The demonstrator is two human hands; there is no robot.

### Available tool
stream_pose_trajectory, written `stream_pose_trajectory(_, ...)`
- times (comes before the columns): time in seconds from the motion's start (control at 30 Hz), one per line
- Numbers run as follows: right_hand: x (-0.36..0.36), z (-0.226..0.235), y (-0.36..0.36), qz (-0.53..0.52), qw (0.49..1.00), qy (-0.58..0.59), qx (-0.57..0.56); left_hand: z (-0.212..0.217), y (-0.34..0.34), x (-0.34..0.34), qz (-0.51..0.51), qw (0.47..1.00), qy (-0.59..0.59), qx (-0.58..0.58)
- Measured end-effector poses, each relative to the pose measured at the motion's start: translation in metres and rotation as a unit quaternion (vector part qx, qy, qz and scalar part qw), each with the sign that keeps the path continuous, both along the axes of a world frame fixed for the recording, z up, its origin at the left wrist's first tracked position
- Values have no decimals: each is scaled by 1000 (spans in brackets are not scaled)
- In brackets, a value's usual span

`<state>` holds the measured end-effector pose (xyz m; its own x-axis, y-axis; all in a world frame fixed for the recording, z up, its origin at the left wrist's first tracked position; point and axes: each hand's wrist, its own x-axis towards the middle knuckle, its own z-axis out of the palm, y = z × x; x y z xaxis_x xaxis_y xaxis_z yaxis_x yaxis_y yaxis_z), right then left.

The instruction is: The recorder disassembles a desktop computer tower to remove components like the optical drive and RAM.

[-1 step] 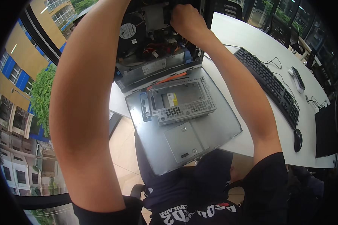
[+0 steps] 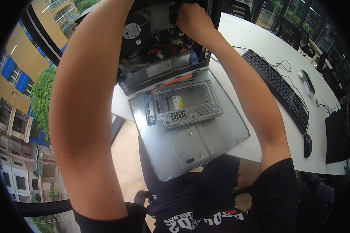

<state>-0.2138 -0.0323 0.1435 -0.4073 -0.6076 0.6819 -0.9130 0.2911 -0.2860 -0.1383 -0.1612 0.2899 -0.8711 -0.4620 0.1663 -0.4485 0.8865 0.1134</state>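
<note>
An opened desktop computer case stands at the top of the view, its inside facing me. In it sit a round black fan with a pale label, a grey metal part and a bundle of coloured wires. My right hand reaches into the case's upper right, fingers curled and closed; anything they hold is hidden. My left forearm runs up past the top edge, so that hand is out of sight. Before the case lies a metal side panel bearing a perforated drive cage.
An orange strip-like tool lies between cage and case. On the white table to the right are a black keyboard, a black mouse, a small black-and-white device and cables. Windows are on the left; chairs stand beyond the table.
</note>
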Motion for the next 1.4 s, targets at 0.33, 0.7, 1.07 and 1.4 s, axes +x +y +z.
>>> stream_pose_trajectory(0.33, 4, -2, -2, -8, 999, -16, -37, 8, 12, 3, -7, 998, -65, -4)
stream_pose_trajectory(0.7, -8, -3, -4, 51, 996, -23, -70, 3, 2, -8, -13, 999, -51, 0)
stream_pose_trajectory(1.07, -13, -7, 20, 9, 997, -13, 80, 6, 47, 23, 17, 994, -26, 100)
stream_pose_trajectory(1.4, -2, 5, 18, 80, 981, -94, 147, 11, 30, 16, 96, 995, -4, 38)
